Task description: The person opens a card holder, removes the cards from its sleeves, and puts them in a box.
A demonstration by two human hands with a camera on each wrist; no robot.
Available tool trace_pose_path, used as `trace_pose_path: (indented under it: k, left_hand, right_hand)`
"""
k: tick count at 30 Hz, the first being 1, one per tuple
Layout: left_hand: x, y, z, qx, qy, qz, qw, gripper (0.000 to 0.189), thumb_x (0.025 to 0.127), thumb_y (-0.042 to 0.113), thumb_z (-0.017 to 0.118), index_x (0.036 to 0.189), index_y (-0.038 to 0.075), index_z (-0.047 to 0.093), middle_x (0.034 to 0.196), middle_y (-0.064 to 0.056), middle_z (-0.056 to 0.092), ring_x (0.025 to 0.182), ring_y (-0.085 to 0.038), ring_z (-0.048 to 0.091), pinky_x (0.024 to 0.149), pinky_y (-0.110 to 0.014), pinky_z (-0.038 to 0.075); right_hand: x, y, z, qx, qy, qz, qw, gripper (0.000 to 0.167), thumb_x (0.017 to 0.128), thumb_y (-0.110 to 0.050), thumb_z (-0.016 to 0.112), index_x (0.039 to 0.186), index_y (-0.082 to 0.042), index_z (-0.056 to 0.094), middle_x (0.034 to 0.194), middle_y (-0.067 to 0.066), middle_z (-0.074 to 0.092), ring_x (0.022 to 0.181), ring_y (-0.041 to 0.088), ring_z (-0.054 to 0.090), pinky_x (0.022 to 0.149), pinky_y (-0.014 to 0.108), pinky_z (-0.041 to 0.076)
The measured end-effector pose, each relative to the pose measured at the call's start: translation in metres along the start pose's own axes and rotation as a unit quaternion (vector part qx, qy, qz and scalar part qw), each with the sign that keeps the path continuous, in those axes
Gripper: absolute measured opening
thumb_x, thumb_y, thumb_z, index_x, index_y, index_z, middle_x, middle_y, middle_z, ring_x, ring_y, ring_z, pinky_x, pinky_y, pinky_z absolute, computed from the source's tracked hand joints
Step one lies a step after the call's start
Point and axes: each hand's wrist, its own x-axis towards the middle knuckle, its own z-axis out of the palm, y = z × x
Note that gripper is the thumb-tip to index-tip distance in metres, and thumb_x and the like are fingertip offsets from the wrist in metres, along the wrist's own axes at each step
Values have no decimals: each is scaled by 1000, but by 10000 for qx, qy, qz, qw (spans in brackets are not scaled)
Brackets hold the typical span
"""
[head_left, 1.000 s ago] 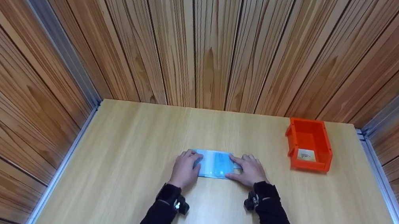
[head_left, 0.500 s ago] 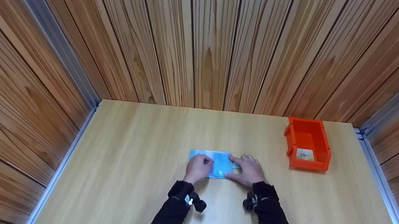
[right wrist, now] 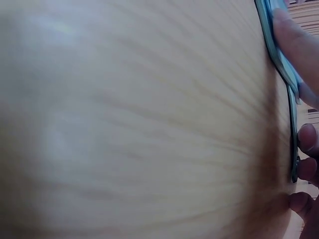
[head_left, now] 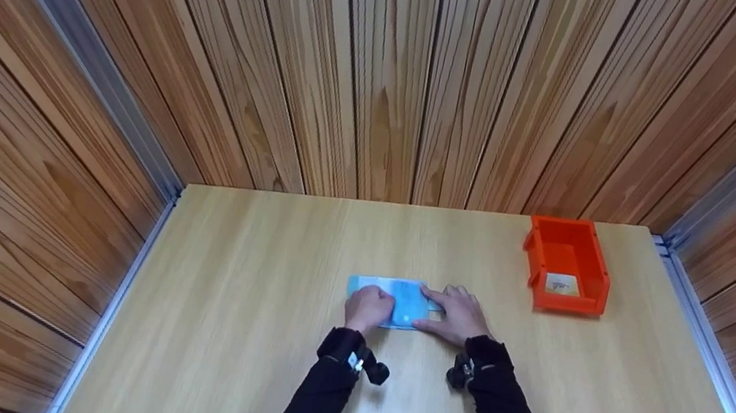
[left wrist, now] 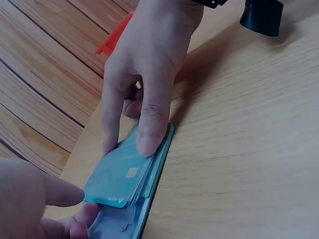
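A light-blue card holder (head_left: pixel 362 282) lies opened on the table in the head view. My right hand (head_left: pixel 458 315) grips its right part, index finger by the far edge and thumb by the near one. In the left wrist view that thumb (left wrist: pixel 152 139) presses on the stacked clear sleeves. A teal bank card (left wrist: pixel 112 174) with a chip lies over them. My left hand (head_left: pixel 368 308) is curled over the holder's left half, its fingertips (left wrist: pixel 70 194) pinching the card's corner. The right wrist view catches the holder's near edge (right wrist: pixel 273 47) and several right fingers.
An orange bin (head_left: pixel 566 304) stands at the table's back right with a small pale label (head_left: pixel 562 285) on it. Wood-plank walls (head_left: pixel 386 91) with metal rails (head_left: pixel 114 314) enclose the wooden table (head_left: pixel 230 332) at the back and sides.
My left hand has moved right from the holder's left edge onto its left half, and its fingers have curled in. My right hand has stayed in place.
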Motion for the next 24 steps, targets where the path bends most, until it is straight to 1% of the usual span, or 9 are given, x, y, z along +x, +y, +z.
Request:
trace_pose_path:
  k: [2,4,7,10,13,19,24]
  left_hand:
    - [0,1,3,218,37,124,9997,38,96,25,61,62,21,44,62,6,41,61,-16,44,63,-30,32]
    - [0,0,5,458,107,291,9985,35,97,25,62,64,20,52,64,5,46,66,-17,48,68,-32,37]
    - [-2,-1,6,677,183,503,9963,23,99,25,63,77,17,65,78,2,61,84,-22,58,83,-39,43]
    - [-3,-3,9,765,299,686,9943,17,100,25,65,87,15,71,91,-3,67,96,-27,61,91,-45,44]
    - [-4,-4,11,843,354,784,9927,16,101,25,65,91,14,71,95,-5,68,100,-29,61,93,-47,44]
    - [-4,-3,12,952,278,744,9923,18,104,23,59,95,12,70,97,-7,67,101,-30,59,91,-46,43]
    - [-5,-2,11,922,219,681,9932,18,104,21,57,96,11,69,97,-7,65,102,-30,58,91,-45,43]
  right_hand:
    - [0,0,0,-30,-4,-5,10000,81,79,-61,81,147,-23,59,94,4,53,91,23,45,80,37,34]
    - [1,1,0,-66,-37,-16,10000,81,80,-62,80,148,-24,59,94,4,54,91,22,45,80,36,34]
    - [1,1,1,-127,-42,-70,9999,81,80,-63,79,148,-24,59,94,3,54,91,22,45,79,36,34]
    - [2,1,0,-159,-16,-142,9998,81,80,-63,80,147,-23,60,93,3,54,90,21,45,79,36,35]
    - [1,1,-1,-145,-28,-153,9998,81,80,-62,81,147,-22,60,94,5,56,90,21,46,79,38,37]
    - [0,-1,-3,-116,-143,-36,9998,82,80,-61,80,149,-24,57,95,5,53,90,22,44,80,37,35]
    - [0,1,-2,-159,-68,-104,9998,81,81,-62,80,149,-24,57,91,3,51,87,21,41,77,35,31]
